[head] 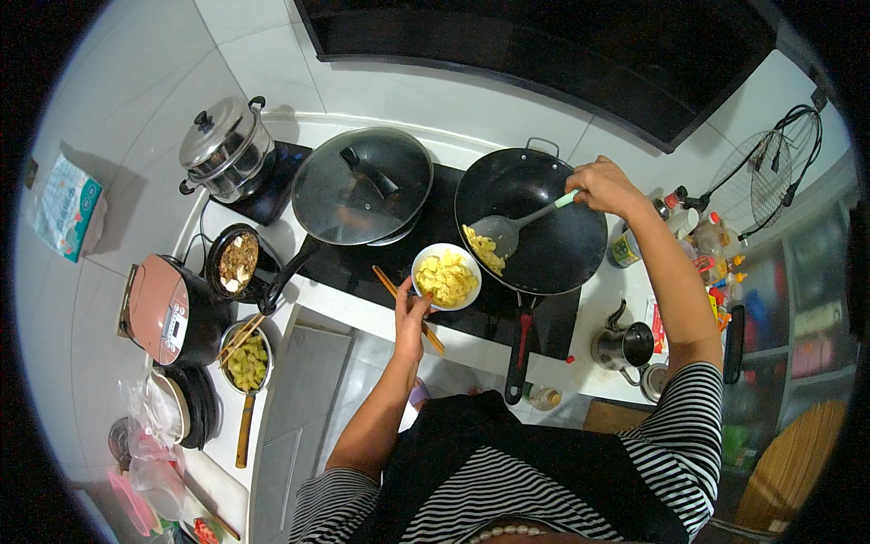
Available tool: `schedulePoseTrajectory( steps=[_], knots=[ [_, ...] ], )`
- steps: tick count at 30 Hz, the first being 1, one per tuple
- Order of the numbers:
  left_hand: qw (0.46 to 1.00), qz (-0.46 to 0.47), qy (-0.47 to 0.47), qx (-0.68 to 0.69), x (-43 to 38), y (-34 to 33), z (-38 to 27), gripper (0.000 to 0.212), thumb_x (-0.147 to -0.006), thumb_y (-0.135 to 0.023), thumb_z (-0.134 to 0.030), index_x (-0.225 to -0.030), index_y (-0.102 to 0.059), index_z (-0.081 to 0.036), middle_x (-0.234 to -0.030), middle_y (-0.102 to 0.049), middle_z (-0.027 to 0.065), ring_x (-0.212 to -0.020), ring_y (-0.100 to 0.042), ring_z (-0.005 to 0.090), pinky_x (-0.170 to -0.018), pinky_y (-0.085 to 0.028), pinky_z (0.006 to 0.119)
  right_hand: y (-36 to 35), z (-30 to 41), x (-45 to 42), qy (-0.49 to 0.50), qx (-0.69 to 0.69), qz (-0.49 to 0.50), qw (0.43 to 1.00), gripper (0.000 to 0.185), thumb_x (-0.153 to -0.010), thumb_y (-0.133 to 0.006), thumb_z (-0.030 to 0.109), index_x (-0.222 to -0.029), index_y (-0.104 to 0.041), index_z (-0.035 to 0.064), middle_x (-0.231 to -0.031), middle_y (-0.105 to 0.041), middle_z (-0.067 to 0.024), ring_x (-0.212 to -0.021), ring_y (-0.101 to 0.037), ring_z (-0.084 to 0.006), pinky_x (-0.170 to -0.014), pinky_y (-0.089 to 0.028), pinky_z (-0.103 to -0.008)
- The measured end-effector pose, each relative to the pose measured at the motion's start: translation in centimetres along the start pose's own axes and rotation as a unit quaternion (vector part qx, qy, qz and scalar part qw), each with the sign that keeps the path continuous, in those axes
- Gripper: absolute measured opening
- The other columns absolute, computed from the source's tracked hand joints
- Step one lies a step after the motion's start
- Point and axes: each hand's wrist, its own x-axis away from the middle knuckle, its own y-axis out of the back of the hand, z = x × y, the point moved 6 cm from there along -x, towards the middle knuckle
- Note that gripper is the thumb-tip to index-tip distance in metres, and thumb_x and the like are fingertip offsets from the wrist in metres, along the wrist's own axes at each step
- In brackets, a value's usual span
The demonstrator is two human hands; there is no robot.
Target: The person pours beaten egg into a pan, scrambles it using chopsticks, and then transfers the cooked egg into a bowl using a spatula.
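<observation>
My left hand (pixel 412 316) holds a white bowl (pixel 446 277) heaped with scrambled egg, just left of a black wok (pixel 564 251). A pair of wooden chopsticks (pixel 433 338) crosses behind the same hand. My right hand (pixel 607 185) is closed around the pale green handle of a grey spatula (pixel 501 234). The spatula's blade lies in the wok, against more scrambled egg (pixel 488 253) near the wok's left side. The wok's black and red handle (pixel 519 360) points towards me.
A lidded frying pan (pixel 363 187) stands left of the wok on the black cooktop (pixel 465 325). Further left are a steel steamer pot (pixel 228 149), a rice cooker (pixel 170 309) and a pot of chopped green vegetables (pixel 246 360). Bottles (pixel 707 238) and a steel oil pot (pixel 622 345) stand at right.
</observation>
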Motion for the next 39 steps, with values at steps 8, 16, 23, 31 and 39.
schedulePoseTrajectory(
  steps=[8,16,23,31,39],
  knots=[
    [0.999,0.024,-0.013,-0.023,-0.3,-0.1,-1.1,0.054,-0.083,-0.059,-0.02,-0.132,-0.04,-0.007,-0.094,-0.055,0.0063,-0.084,-0.052,0.015,-0.077,-0.043,0.029,6.7,3.8,1.9,0.025,0.03,-0.053,0.998,0.012,-0.071,-0.069,0.013,-0.082,-0.068,0.0139,-0.079,-0.063,-0.0043,-0.082,-0.06,-0.0235,-0.078,-0.04,-0.0389],
    [1.0,0.024,0.004,0.003,0.2,-0.1,-0.8,0.05,-0.084,-0.056,-0.012,-0.132,-0.041,-0.005,-0.084,-0.055,0.0054,-0.078,-0.053,0.0145,-0.075,-0.042,0.027,8.8,13.3,2.5,0.127,0.106,-0.163,0.973,0.004,-0.071,-0.061,0.011,-0.074,-0.062,0.0075,-0.069,-0.053,-0.0072,-0.072,-0.056,-0.0237,-0.071,-0.04,-0.0352],
    [0.999,0.035,0.003,0.03,0.6,-0.1,-0.5,0.048,-0.082,-0.055,-0.015,-0.128,-0.044,-0.009,-0.079,-0.049,-0.0011,-0.071,-0.045,0.0093,-0.066,-0.036,0.023,7.6,5.8,5.7,-0.006,0.054,-0.09,0.994,0.011,-0.07,-0.068,0.014,-0.079,-0.066,0.009,-0.073,-0.06,-0.0081,-0.072,-0.059,-0.0266,-0.072,-0.042,-0.037],
    [0.999,0.041,-0.001,-0.004,-0.2,0.1,0.9,0.05,-0.08,-0.054,-0.015,-0.129,-0.043,-0.011,-0.09,-0.053,0.0014,-0.079,-0.051,0.0114,-0.069,-0.039,0.023,-1.8,-6.4,5.6,-0.185,0.01,0.086,0.979,0.019,-0.066,-0.07,0.015,-0.085,-0.071,0.0139,-0.087,-0.068,-0.0102,-0.084,-0.064,-0.0294,-0.075,-0.049,-0.0389],
    [1.0,0.022,0.007,0.006,0.4,0.2,1.6,0.05,-0.081,-0.056,-0.011,-0.129,-0.044,-0.01,-0.08,-0.052,0.0011,-0.077,-0.049,0.0115,-0.074,-0.038,0.025,-4.9,-6.0,-2.0,-0.112,0.002,0.142,0.983,0.018,-0.065,-0.069,0.015,-0.083,-0.071,0.0157,-0.081,-0.068,-0.0074,-0.083,-0.064,-0.0273,-0.071,-0.049,-0.0379]
  ],
)
